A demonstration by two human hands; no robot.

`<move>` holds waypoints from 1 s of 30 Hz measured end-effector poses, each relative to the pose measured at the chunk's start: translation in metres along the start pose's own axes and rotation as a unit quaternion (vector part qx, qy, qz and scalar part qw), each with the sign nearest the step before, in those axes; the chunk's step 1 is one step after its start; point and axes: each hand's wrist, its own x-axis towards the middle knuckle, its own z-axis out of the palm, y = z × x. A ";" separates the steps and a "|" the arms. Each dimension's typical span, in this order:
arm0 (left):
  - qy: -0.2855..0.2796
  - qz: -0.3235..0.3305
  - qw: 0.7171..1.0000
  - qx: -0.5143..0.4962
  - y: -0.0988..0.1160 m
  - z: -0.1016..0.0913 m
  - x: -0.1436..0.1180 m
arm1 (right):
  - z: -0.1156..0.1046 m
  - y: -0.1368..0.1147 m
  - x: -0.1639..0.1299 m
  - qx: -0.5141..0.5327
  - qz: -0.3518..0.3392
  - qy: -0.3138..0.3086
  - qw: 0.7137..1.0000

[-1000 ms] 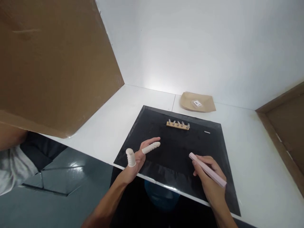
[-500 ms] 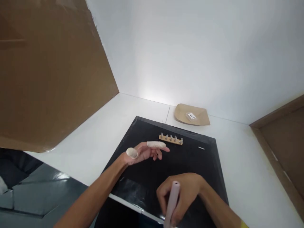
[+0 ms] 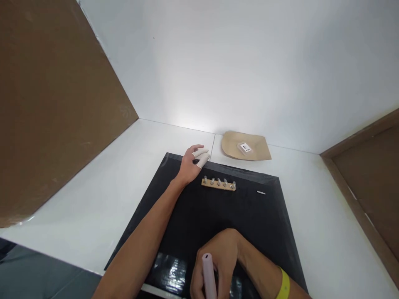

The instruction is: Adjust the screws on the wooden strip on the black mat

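My left hand stretches over the far edge of the black mat. White covers sit on its thumb and one finger. Its fingers are apart and nothing shows between them. Just right of its wrist lies a small wooden strip carrying several short, clear, bulb-like pieces. Low in the view, my right hand is closed around a pale pink, pen-shaped tool. The top end of this tool points up towards me; its lower end is out of view.
A brown paper piece lies behind the mat, with a small clear labelled case on it. A short thin silvery rod rests on the mat at the right. A brown panel stands left; a white wall rises behind.
My left hand has moved away from me, from in front of the wooden strip to the mat's far edge. My right hand has shifted slightly left, still holding the pink tool. The view has shifted slightly.
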 end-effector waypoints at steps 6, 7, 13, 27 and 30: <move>-0.051 0.015 0.993 0.110 0.007 -0.009 -0.006 | 0.001 -0.003 0.000 -0.013 -0.040 0.041 0.998; -0.059 0.020 0.990 0.124 0.009 -0.009 -0.007 | 0.003 -0.003 0.000 -0.011 -0.041 0.050 0.998; -0.058 0.040 0.983 0.168 0.017 -0.002 -0.013 | 0.017 0.001 -0.002 0.023 -0.050 0.121 0.991; -0.165 0.118 0.959 0.198 0.032 -0.009 -0.031 | -0.002 0.013 0.002 -0.005 -0.036 0.045 0.998; -0.171 0.125 0.955 0.210 0.031 -0.012 -0.034 | 0.000 0.011 0.003 -0.007 -0.052 0.044 0.998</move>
